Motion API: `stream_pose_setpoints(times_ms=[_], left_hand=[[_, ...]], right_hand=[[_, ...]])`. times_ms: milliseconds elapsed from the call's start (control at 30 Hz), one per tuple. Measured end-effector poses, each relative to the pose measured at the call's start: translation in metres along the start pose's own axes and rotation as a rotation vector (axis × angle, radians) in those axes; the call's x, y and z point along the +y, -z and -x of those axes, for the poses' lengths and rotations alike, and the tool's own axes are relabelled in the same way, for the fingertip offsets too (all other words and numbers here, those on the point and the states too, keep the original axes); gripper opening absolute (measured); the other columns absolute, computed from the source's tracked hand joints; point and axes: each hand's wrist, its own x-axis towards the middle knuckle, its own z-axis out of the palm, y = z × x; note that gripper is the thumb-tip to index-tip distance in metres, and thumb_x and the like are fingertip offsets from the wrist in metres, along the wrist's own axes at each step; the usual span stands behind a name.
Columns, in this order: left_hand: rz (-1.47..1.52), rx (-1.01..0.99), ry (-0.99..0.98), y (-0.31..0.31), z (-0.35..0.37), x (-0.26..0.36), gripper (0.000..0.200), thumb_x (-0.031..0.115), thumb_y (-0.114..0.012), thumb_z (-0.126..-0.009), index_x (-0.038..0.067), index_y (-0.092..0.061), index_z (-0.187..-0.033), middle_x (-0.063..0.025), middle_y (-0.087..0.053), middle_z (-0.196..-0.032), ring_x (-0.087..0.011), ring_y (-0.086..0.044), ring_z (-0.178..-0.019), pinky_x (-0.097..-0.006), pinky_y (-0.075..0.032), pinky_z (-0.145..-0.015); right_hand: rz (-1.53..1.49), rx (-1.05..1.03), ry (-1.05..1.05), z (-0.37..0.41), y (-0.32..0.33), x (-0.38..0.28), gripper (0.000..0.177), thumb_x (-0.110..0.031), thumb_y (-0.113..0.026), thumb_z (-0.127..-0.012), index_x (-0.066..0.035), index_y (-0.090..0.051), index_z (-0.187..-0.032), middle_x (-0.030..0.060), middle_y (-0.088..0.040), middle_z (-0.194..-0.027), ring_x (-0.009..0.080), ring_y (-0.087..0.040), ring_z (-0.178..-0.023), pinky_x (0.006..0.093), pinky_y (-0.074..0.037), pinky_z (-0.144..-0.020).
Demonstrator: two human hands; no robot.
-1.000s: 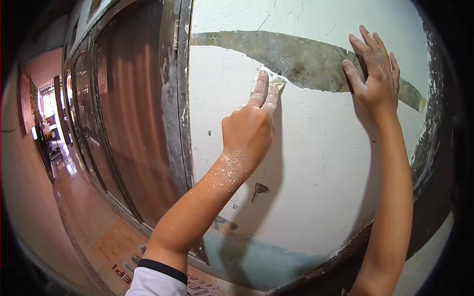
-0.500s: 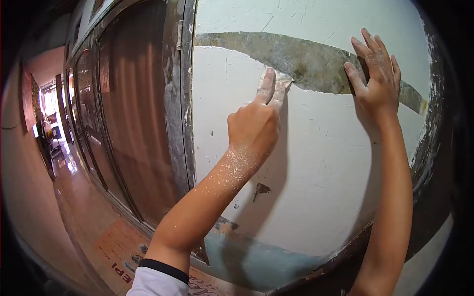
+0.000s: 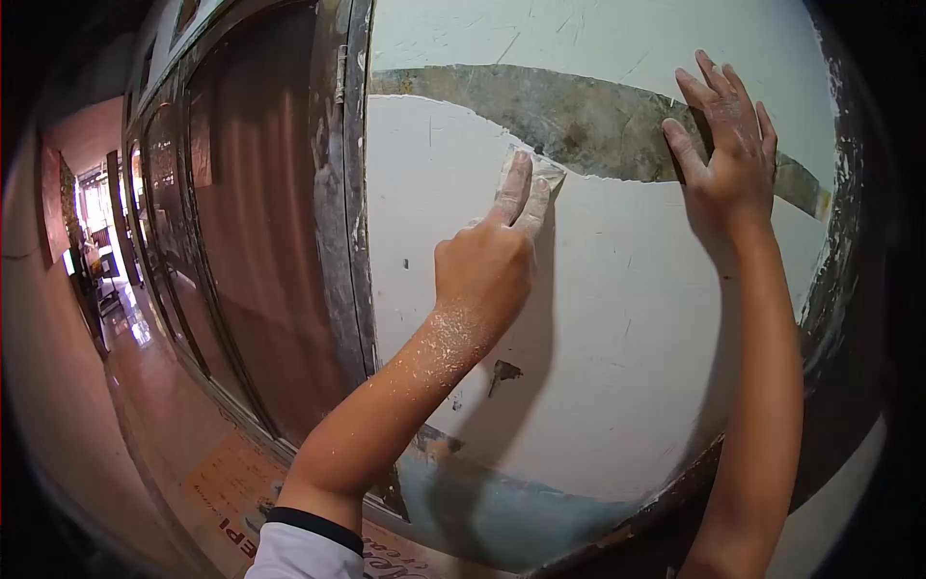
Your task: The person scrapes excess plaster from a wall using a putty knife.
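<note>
My left hand [image 3: 487,261] grips a small scraper blade [image 3: 542,174] coated in white dust and presses it with two outstretched fingers against the edge of the white paint [image 3: 617,318]. Just above the blade runs a scraped band of bare grey-brown surface [image 3: 579,116] across the panel. My right hand [image 3: 723,145] lies flat on the wall, fingers spread, over the right part of that bare band. White flecks cover my left forearm.
A weathered metal frame post [image 3: 338,193] borders the panel on the left, with brown glass doors [image 3: 251,222] beyond it. A corridor with a shiny floor [image 3: 145,386] runs back at the left. A printed mat [image 3: 231,482] lies below. Bluish paint [image 3: 502,511] shows at the panel's bottom.
My left hand with the scraper first pushed up to the paint edge, then drew back down and slightly left. My right hand stayed pressed on the wall.
</note>
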Motion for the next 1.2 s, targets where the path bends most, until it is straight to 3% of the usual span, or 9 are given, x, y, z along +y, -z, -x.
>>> stream_pose_setpoints(times_ms=[167, 233, 700, 867, 1200], left_hand=[[-0.049, -0.011, 0.024, 0.000, -0.006, 0.003, 0.059, -0.001, -0.059, -0.087, 0.016, -0.064, -0.143, -0.0076, -0.051, -0.159, -0.0317, -0.076, -0.080, -0.0435, -0.060, -0.067], [-0.041, 0.090, -0.030, -0.005, -0.008, 0.001, 0.059, -0.001, -0.059, -0.086, 0.014, -0.064, -0.143, -0.0078, -0.052, -0.159, -0.0320, -0.075, -0.080, -0.0430, -0.060, -0.067], [-0.030, 0.032, -0.013, -0.004, 0.002, 0.008, 0.059, 0.000, -0.060, -0.086, 0.016, -0.065, -0.142, -0.0088, -0.048, -0.161, -0.0311, -0.075, -0.077, -0.0423, -0.060, -0.064], [-0.013, -0.013, 0.009, -0.001, -0.005, 0.018, 0.060, -0.002, -0.059, -0.085, 0.009, -0.062, -0.144, -0.0108, -0.048, -0.161, -0.0314, -0.075, -0.074, -0.0419, -0.060, -0.063], [0.020, 0.032, 0.000, -0.001, -0.013, 0.023, 0.061, -0.001, -0.059, -0.085, 0.013, -0.062, -0.144, -0.0086, -0.047, -0.162, -0.0327, -0.075, -0.074, -0.0434, -0.060, -0.062]], right_hand=[[0.017, 0.016, 0.025, 0.000, -0.004, 0.006, 0.050, -0.051, -0.062, -0.099, -0.035, -0.059, -0.146, -0.0097, -0.045, -0.163, 0.0177, -0.034, -0.155, 0.0480, -0.015, -0.129], [-0.015, -0.016, -0.022, 0.000, 0.004, -0.005, 0.050, -0.051, -0.063, -0.099, -0.034, -0.059, -0.146, -0.0095, -0.046, -0.163, 0.0179, -0.034, -0.155, 0.0482, -0.016, -0.129], [-0.001, 0.016, 0.011, 0.000, -0.002, 0.002, 0.050, -0.051, -0.063, -0.098, -0.033, -0.061, -0.145, -0.0106, -0.046, -0.163, 0.0180, -0.034, -0.154, 0.0480, -0.016, -0.129], [0.000, 0.013, 0.024, 0.001, -0.004, 0.006, 0.051, -0.051, -0.064, -0.098, -0.034, -0.060, -0.146, -0.0108, -0.045, -0.163, 0.0174, -0.034, -0.154, 0.0481, -0.016, -0.129], [-0.009, -0.029, -0.024, 0.000, 0.005, -0.004, 0.048, -0.047, -0.061, -0.101, -0.031, -0.060, -0.145, -0.0092, -0.045, -0.163, 0.0170, -0.032, -0.155, 0.0457, -0.015, -0.130]])
